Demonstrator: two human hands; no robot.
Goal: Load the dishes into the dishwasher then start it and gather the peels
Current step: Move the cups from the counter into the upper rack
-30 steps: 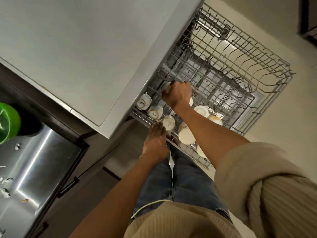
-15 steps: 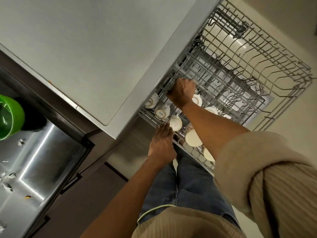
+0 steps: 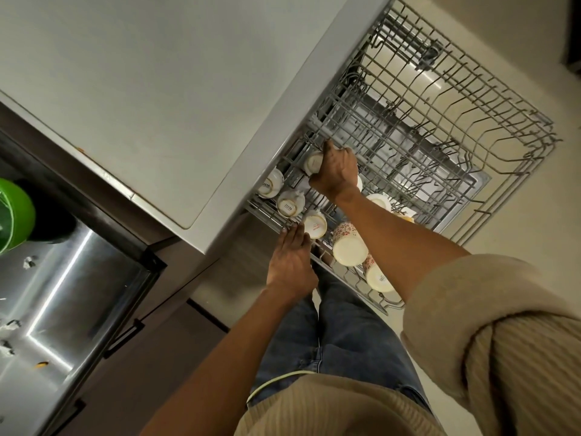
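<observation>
The grey wire dishwasher rack [image 3: 490, 143] is pulled out below the counter. My right hand [image 3: 336, 173] grips a white cup [image 3: 312, 163], upside down, deep in the rack's left part. Several other white cups stand upside down along the rack's near edge, among them a cup with a printed base [image 3: 287, 206] and a flowered mug [image 3: 347, 247]. My left hand [image 3: 290, 261] rests with straight fingers on the rack's front rail, next to a small cup [image 3: 315, 225].
The grey countertop [image 3: 141, 89] overhangs the rack on the left. A steel sink [image 3: 56, 297] at lower left holds scattered peel scraps, with a green bowl [image 3: 14, 215] at its edge. My legs stand against the rack's front. The rack's right half holds bare tines.
My right hand has moved the white cup farther back and left in the rack. My left hand has stayed on the front rail. The camera has shifted slightly.
</observation>
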